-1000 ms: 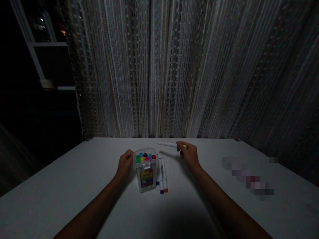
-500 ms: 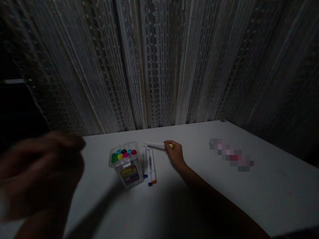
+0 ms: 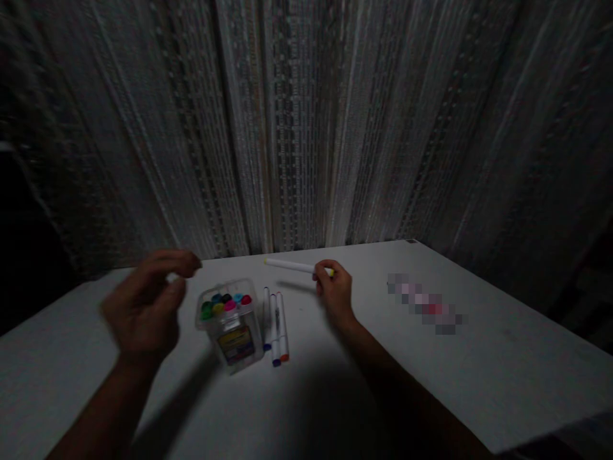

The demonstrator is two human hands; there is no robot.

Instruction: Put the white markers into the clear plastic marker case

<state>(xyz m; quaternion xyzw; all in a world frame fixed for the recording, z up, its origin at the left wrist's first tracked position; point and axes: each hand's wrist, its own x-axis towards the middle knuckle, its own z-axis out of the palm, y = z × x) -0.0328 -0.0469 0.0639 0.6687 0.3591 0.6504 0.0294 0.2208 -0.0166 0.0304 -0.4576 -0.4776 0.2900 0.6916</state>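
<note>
My right hand (image 3: pixel 334 291) pinches a white marker (image 3: pixel 290 265) with yellow ends near its right end, holding it level just above the table. My left hand (image 3: pixel 148 297) is raised at the left, thumb and forefinger apart, with nothing seen between them. Just right of it stands a clear plastic box (image 3: pixel 234 342), its lid up, holding several markers (image 3: pixel 230 305) with green, yellow, pink, red, blue and black caps. Beside the box lie two blue-capped markers (image 3: pixel 267 319) and an orange-capped marker (image 3: pixel 282 326), roughly parallel.
The white table (image 3: pixel 364 383) runs back to a hanging string curtain (image 3: pixel 287 128). A pixelated pinkish object (image 3: pixel 426 303) lies on the right side of the table. The scene is dim, and arm shadows fall across the front.
My left hand has moved right and forward, towards the box, and its fingers show more clearly. My right hand has lifted the yellow-ended marker off the table. The view has shifted slightly.
</note>
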